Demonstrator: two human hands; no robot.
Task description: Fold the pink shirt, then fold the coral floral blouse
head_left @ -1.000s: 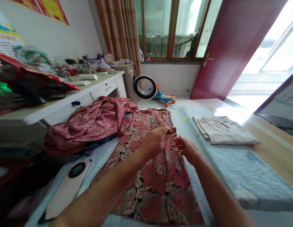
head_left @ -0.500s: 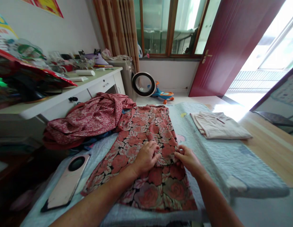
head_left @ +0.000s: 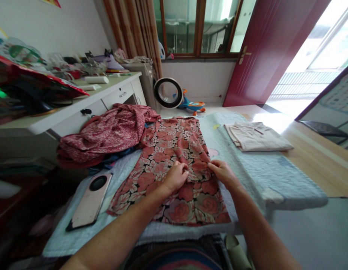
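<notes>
A rose-patterned garment (head_left: 159,157) in red, beige and black lies spread on a pale blue quilted cover. One part of it, which looks like a sleeve (head_left: 198,163), lies folded over its right side. My left hand (head_left: 177,176) is closed at the left corner of that folded part, fingertips pinching the cloth. At the opposite corner my right hand (head_left: 221,172) pinches the edge between thumb and fingers. Left of the garment rests a phone (head_left: 88,204) with a round black camera ring. A heap of red speckled cloth (head_left: 106,135) touches the garment's upper left.
A folded cream garment (head_left: 258,137) lies at the right on the quilted cover (head_left: 286,180). Beyond the heap stands a white desk (head_left: 92,108) crowded with small items. Farther back are a washing machine with its round door (head_left: 178,101) swung open, a blue ride-on toy (head_left: 191,105) and a red door (head_left: 252,52).
The camera view has tilted down, showing my lap. My left hand's fingers have drawn together into a tighter pinch on the folded cloth. My right hand keeps its hold at the edge.
</notes>
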